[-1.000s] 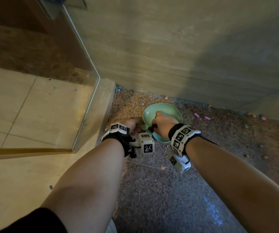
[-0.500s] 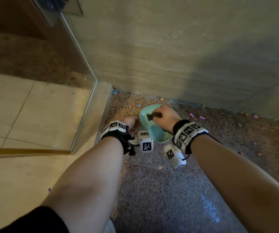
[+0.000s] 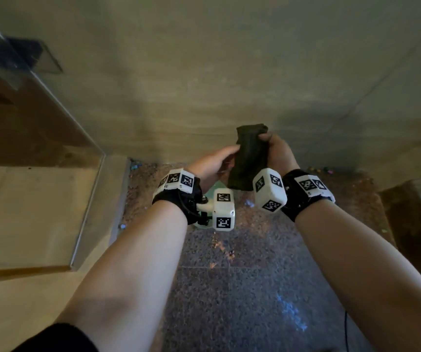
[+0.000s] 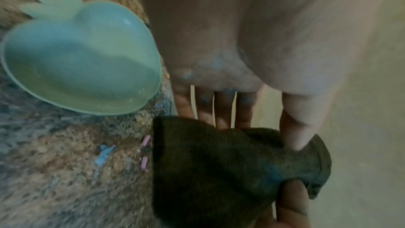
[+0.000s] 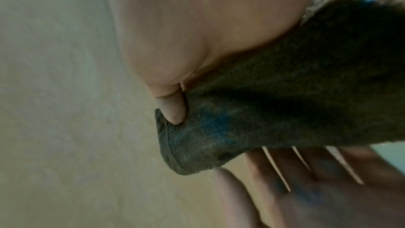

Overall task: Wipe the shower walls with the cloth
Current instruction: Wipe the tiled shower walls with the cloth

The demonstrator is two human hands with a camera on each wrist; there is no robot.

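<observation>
Dark cloth (image 3: 248,158) — between right thumb and fingers (image 3: 265,137).

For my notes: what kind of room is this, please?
Probably a shower stall: a glass panel stands on a raised curb, beige stone walls meet in a corner, and the speckled floor looks wet.

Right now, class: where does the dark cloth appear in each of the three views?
Head: the cloth sits centre, between both hands.
Left wrist: cloth lower centre-right, beyond the fingertips.
Right wrist: cloth fills the centre-right.
Shared landmark: the beige shower wall.
</observation>
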